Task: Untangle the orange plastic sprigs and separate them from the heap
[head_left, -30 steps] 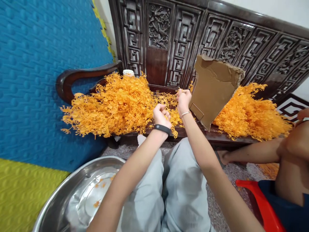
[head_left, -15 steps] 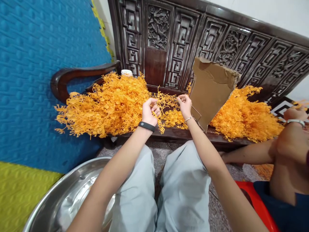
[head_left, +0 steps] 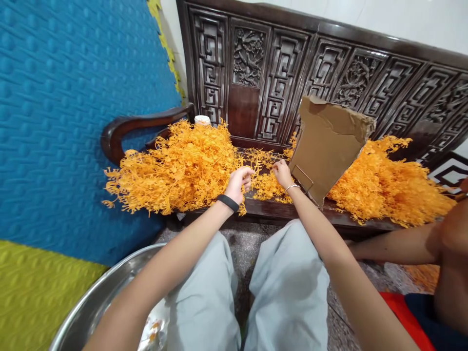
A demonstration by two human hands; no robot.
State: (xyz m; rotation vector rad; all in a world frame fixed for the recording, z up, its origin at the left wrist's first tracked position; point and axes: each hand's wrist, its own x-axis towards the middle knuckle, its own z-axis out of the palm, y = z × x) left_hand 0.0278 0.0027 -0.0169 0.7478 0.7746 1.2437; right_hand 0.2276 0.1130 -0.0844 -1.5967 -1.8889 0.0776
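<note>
My left hand [head_left: 240,182], with a black band at its wrist, is closed with curled fingers beside a large pile of orange plastic sprigs [head_left: 183,170]. An orange sprig [head_left: 242,208] hangs just below its palm. My right hand [head_left: 282,174], wearing a thin bracelet, is pinched over a smaller heap of orange sprigs [head_left: 268,186] on the bench. What its fingertips hold is too small to make out. Thin branching orange stems [head_left: 260,157] lie between and behind the two hands.
A brown cardboard piece [head_left: 325,146] with a wire loop stands right of my right hand. Beyond it lies another orange pile [head_left: 387,185], near another person's leg [head_left: 398,243]. A metal basin [head_left: 91,297] sits low left. The bench has a carved back [head_left: 244,107] and a curved armrest [head_left: 113,141].
The view has shifted, so the scene sits further right and lower. My hands have dropped a little, and the orange stems stretched between them are less distinct. The other person's hand has left view.
</note>
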